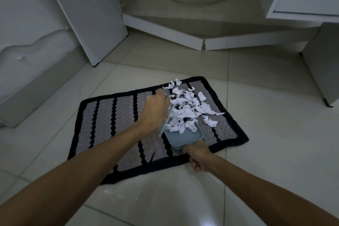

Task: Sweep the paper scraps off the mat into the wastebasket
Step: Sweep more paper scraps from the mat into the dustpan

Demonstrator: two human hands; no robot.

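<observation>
Gripped dustpan (183,136) holds paper scraps (185,108) over mat (102,115).

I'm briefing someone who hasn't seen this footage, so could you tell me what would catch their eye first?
The heap of torn white paper scraps stands out, piled on the far right part of the grey mat with black wavy stripes. At its near edge sits a pale blue plastic dustpan, held by the right hand, while the left hand grips a matching brush beside the heap.

White torn paper scraps (187,108) lie heaped right of centre on a grey mat (102,124) with black stripes and border. The nearest scraps spill into a blue-grey dustpan (183,136) resting on the mat.
</observation>
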